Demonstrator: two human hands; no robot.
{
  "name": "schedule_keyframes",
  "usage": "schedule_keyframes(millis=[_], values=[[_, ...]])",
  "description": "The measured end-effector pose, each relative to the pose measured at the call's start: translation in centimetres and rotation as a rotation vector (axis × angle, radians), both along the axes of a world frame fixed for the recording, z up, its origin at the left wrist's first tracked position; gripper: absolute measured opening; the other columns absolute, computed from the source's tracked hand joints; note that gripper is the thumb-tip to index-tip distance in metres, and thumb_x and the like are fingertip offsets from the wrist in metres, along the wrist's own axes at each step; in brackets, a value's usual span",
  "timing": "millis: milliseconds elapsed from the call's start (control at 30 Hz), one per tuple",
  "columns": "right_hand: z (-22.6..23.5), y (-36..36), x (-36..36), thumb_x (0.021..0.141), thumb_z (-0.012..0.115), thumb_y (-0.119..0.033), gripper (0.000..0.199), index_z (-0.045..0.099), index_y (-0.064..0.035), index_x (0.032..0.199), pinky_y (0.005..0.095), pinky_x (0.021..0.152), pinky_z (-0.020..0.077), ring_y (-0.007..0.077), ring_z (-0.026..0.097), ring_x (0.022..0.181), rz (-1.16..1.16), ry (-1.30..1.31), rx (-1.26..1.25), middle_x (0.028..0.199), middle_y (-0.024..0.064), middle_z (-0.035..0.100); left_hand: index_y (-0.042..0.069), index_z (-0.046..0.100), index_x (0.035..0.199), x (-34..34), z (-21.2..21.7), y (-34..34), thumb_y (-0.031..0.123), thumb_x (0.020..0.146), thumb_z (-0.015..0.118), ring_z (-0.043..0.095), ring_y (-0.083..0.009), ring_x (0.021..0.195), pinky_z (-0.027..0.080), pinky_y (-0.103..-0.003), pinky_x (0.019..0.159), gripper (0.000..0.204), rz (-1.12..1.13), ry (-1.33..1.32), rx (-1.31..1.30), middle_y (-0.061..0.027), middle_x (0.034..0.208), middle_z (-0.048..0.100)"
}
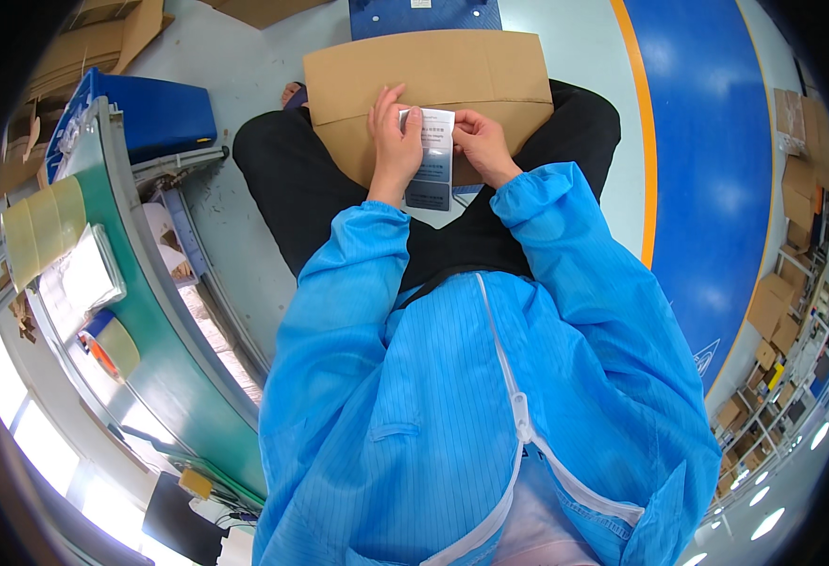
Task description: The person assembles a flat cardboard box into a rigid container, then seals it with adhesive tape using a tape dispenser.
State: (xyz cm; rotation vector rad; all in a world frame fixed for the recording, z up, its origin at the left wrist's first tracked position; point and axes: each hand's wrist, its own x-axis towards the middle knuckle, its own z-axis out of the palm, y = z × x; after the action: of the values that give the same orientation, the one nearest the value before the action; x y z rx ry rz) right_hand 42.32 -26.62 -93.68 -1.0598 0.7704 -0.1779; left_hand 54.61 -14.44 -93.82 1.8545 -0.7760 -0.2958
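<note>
A narrow printed paper strip (436,170), white at the top and dark grey toward its lower end, hangs between my two hands above my lap. My left hand (396,141) pinches its upper left edge, thumb on the printed face and the other fingers behind. At the upper right edge, my right hand (482,143) grips it with curled fingers. Below and beyond the hands lies a brown cardboard box (433,66), between my knees, with a flap spread on its far side.
To the left runs a green-topped workbench (155,330) with large tape rolls (45,231) and a stack of white sheets (80,278). A blue bin (155,118) stands beyond it. A blue crate (424,17) is past the box. Shelves with cardboard boxes (773,307) line the far right.
</note>
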Motion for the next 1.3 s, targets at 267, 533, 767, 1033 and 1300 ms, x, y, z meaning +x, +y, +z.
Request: schedule_keyframes(millis=[267,533,767,1033,1300], values=[[0.3,0.5,0.0,0.094,0.065,0.005,0.024,0.064,0.0005,0.118,0.0255,0.06,0.0542,0.0136,0.071,0.081,0.032,-0.051,-0.025,0.103,0.008,0.074,0.004,0.06,0.099,-0.2,0.1,-0.1,0.021,0.103,0.057,0.035,-0.0391,0.15,0.015,-0.058,0.123,0.018,0.033,0.02,-0.04,-0.0138,0.148,0.055],[-0.7,0.4,0.2,0.099,0.059,0.001,0.01,0.069,0.0012,0.099,0.0252,0.051,0.0482,0.0108,0.06,0.057,-0.133,0.08,-0.253,0.099,0.0078,0.073,0.005,0.059,0.097,-0.3,-0.3,-0.3,0.021,0.103,0.057,0.035,-0.0391,0.15,0.015,-0.058,0.123,0.017,0.016,-0.025,-0.009,-0.0139,0.148,0.055],[2.7,0.0,0.3,0.103,0.064,-0.019,0.022,0.064,-0.0003,0.115,0.0239,0.046,0.0407,0.008,0.053,0.051,-0.229,-0.013,-0.122,0.091,0.0063,0.071,0.005,0.059,0.096,0.1,-0.4,0.4,0.019,0.102,0.059,0.034,-0.0386,0.15,0.015,-0.058,0.123,0.016,0.025,-0.002,-0.002,-0.0133,0.148,0.055],[-0.4,0.2,0.1,0.099,0.074,-0.017,0.017,0.066,-0.0017,0.098,0.0222,0.055,0.044,0.0055,0.057,0.064,-0.072,-0.038,-0.154,0.083,0.0013,0.069,0.004,0.066,0.095,-0.1,0.0,0.1,0.023,0.099,0.065,0.03,-0.0371,0.153,0.014,-0.055,0.125,0.019,-0.033,-0.007,0.034,-0.0118,0.154,0.052],[0.5,0.0,0.1,0.099,0.074,-0.017,0.019,0.066,-0.0025,0.091,0.023,0.055,0.0427,0.005,0.055,0.064,-0.111,0.07,-0.099,0.077,-0.0002,0.067,0.005,0.068,0.093,0.2,0.3,0.6,0.025,0.093,0.075,0.026,-0.038,0.155,0.012,-0.055,0.125,0.021,-0.075,-0.017,0.082,-0.0143,0.158,0.047]])
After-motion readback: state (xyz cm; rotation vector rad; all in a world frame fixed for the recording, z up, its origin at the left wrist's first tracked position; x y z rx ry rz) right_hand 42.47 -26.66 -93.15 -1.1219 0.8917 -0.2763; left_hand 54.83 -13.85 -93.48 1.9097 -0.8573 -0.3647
